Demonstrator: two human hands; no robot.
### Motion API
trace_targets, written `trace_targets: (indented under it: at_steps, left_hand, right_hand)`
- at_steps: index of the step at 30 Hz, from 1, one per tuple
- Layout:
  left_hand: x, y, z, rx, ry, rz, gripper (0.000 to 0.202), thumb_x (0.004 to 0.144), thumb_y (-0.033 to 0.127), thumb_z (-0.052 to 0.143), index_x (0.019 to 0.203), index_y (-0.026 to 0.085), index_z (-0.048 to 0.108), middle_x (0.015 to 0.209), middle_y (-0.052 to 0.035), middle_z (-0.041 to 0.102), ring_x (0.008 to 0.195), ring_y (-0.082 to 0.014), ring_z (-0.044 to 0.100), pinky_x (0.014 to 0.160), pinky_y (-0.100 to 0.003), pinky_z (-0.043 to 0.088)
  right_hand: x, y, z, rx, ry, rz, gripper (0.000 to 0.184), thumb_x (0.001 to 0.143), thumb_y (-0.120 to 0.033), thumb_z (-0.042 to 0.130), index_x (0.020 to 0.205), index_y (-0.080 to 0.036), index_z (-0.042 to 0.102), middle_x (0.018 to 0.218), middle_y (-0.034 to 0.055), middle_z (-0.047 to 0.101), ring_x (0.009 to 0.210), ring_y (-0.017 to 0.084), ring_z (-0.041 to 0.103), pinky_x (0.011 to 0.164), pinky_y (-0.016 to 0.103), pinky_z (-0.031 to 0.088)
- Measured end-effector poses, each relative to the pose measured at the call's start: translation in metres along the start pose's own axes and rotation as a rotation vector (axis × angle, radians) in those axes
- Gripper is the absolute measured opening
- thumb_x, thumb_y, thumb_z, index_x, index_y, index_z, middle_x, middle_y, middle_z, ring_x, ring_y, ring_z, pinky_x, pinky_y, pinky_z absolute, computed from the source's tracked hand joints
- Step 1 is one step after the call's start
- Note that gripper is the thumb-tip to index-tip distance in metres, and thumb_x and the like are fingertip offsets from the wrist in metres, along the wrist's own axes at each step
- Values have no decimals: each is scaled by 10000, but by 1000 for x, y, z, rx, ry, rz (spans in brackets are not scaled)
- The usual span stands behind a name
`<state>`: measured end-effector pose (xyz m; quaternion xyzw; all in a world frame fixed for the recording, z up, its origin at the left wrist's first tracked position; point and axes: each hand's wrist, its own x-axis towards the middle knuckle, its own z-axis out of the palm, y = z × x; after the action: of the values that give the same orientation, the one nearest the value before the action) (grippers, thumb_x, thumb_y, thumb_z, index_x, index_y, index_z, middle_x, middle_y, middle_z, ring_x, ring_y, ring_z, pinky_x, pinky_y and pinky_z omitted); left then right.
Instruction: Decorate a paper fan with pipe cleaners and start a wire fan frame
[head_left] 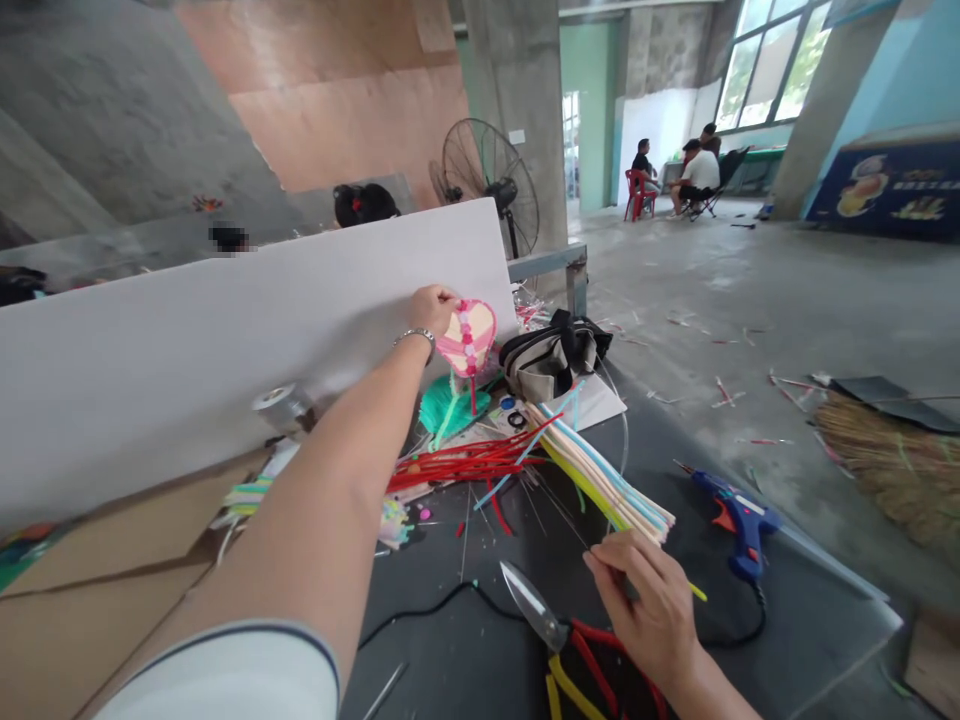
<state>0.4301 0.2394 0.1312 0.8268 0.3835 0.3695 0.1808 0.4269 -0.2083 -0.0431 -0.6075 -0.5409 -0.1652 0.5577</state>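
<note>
My left hand (435, 308) reaches far forward, its fingers closed at the upper left edge of a pink and cream heart-shaped craft piece (466, 340). A red stem runs down from the heart toward a green leaf-like piece (448, 408). Nearer to me, my right hand (651, 595) pinches what looks like a thin wire (566, 525). Beside that hand lie scissors (534, 605) with red handles and a tool with yellow handles (574, 690). A bundle of cream, blue and yellow pipe cleaners (604, 470) lies just beyond it, with red pipe cleaners (457, 462) to its left.
A blue glue gun (739, 520) lies on the right, its black cord crossing the dark table (450, 660). A white board (247, 350) stands along the back. Behind the pipe cleaners sits a bag (551, 355); a roll (283, 408) stands left. People sit far off.
</note>
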Motion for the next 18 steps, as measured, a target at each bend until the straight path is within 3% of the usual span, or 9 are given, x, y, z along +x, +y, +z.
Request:
trace_targets:
  at_steps: [6, 11, 13, 16, 18]
  left_hand:
    - [19, -1, 9, -40, -16, 23, 107, 807, 261, 756, 812, 154, 755, 888, -94, 795, 808, -207, 633, 767, -340, 458]
    - [9, -8, 13, 13, -44, 83, 116, 786, 207, 773, 692, 175, 713, 777, -96, 745, 879, -271, 651, 865, -401, 466]
    - [-1, -8, 10, 30, -12, 130, 89, 800, 177, 758, 721, 183, 718, 884, -115, 747, 1045, -309, 644, 987, -431, 448]
    - [-25, 1, -6, 38, 73, 196, 67, 847, 182, 730, 906, 200, 757, 1204, -125, 703, 1326, -313, 525, 1175, -420, 350]
    - [-55, 14, -25, 41, 84, 267, 150, 899, 236, 700, 1031, 203, 763, 1305, -91, 673, 1340, -273, 518, 1215, -395, 327]
  right_hand:
    - [-4, -1, 5, -9, -61, 22, 173, 933, -61, 624, 934, -234, 631, 768, 22, 689, 640, 157, 658, 597, 286, 553]
    - [-4, -3, 7, 9, -106, 17, 168, 944, -67, 614, 938, -234, 628, 766, 23, 686, 640, 157, 651, 584, 285, 536]
    - [-4, -2, 7, 27, -129, 2, 167, 951, -67, 614, 939, -233, 619, 764, 22, 683, 643, 155, 645, 587, 283, 530]
    - [-4, 1, 5, 47, -181, -32, 159, 964, -72, 615, 935, -228, 612, 768, 21, 684, 670, 157, 651, 621, 287, 530]
    - [-2, 0, 2, 45, -235, -74, 146, 976, -83, 618, 927, -220, 613, 782, 24, 688, 691, 157, 651, 643, 290, 523]
